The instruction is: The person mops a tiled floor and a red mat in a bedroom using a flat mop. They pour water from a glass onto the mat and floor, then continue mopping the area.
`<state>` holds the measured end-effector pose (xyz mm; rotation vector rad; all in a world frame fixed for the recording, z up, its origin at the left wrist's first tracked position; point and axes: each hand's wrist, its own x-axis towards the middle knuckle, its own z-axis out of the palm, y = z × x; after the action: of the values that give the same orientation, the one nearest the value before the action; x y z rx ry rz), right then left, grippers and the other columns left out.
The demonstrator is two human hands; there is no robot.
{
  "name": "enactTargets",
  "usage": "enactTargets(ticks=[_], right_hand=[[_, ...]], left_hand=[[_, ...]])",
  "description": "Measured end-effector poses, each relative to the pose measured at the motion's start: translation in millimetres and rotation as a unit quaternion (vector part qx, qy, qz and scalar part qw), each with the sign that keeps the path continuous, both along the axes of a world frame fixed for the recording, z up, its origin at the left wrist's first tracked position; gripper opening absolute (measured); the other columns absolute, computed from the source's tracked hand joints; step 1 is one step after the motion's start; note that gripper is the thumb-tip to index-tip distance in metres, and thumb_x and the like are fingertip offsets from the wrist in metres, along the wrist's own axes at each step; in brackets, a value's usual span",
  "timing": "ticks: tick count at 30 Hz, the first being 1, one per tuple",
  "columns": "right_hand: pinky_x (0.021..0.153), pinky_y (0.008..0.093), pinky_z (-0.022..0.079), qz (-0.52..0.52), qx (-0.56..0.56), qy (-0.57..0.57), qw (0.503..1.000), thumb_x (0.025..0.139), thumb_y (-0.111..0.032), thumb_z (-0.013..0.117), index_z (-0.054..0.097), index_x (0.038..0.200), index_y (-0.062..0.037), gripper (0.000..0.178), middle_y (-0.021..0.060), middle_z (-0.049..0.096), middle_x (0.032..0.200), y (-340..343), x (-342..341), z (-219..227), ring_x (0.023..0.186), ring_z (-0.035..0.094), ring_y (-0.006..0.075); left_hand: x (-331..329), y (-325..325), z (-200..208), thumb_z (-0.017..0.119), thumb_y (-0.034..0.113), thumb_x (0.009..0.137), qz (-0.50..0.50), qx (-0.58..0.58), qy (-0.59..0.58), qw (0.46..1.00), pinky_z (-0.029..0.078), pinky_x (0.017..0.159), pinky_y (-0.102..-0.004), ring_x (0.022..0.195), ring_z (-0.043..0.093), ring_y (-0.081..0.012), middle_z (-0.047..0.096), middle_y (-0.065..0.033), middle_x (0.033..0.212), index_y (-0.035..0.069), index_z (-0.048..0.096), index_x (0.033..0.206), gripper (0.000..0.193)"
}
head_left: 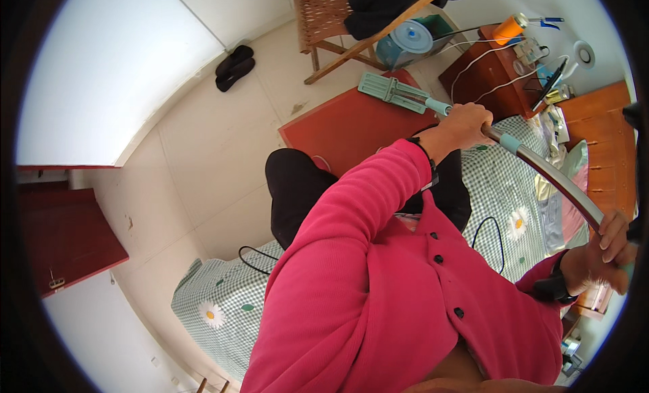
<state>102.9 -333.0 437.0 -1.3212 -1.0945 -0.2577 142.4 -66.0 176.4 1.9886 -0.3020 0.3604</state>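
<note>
Both of my hands are on the long pole of a flat mop (541, 164). My left hand (463, 127) reaches across my body and is closed round the pole near its lower end. Farther up, at the right edge of the view, my right hand (600, 254) wraps round the upper part of the pole, its fingers partly seen. The mop's pale green plate (391, 91) has open slots and no cloth shows on it. It is over a red flat panel (338, 126) in front of my knees; whether they touch, I cannot tell.
Under me is a bed with a green checked, daisy-print sheet (223, 305). At the right stands a brown bedside cabinet (490, 75) with an orange bottle (510, 29), cables and a lamp (583, 55). A woven chair (324, 18), a blue lidded bucket (411, 38) and black shoes (234, 68) lie beyond.
</note>
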Motion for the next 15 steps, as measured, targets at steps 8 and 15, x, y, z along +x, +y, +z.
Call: enactTargets(ticks=[8,15], right_hand=[[0.066,0.0304,0.034,-0.112,-0.076,-0.004,0.991,0.079,-0.064,0.065,0.030,0.070,-0.0193,0.058,-0.0039,0.039,0.063,6.1,5.5,-13.3,0.063,0.040,0.0112],[0.059,0.0324,0.039,-0.009,-0.149,-0.007,0.989,0.089,-0.047,0.065,0.034,0.074,-0.0155,0.047,-0.0015,0.043,0.059,65.7,17.5,-30.3,0.057,0.047,0.0142]], left_hand=[[20.2,-12.6,-15.7,0.080,0.032,0.072,0.048,0.010,0.037,0.998,0.045,0.071,-0.0433,0.083,0.061,-0.0305,0.064,-0.0065,0.076,0.010,0.062,0.075,0.028],[19.3,10.5,-55.2,0.075,0.025,0.074,0.041,0.066,0.060,0.995,0.043,0.073,-0.0455,0.083,0.060,-0.0328,0.063,-0.0094,0.075,0.009,0.060,0.076,0.022]])
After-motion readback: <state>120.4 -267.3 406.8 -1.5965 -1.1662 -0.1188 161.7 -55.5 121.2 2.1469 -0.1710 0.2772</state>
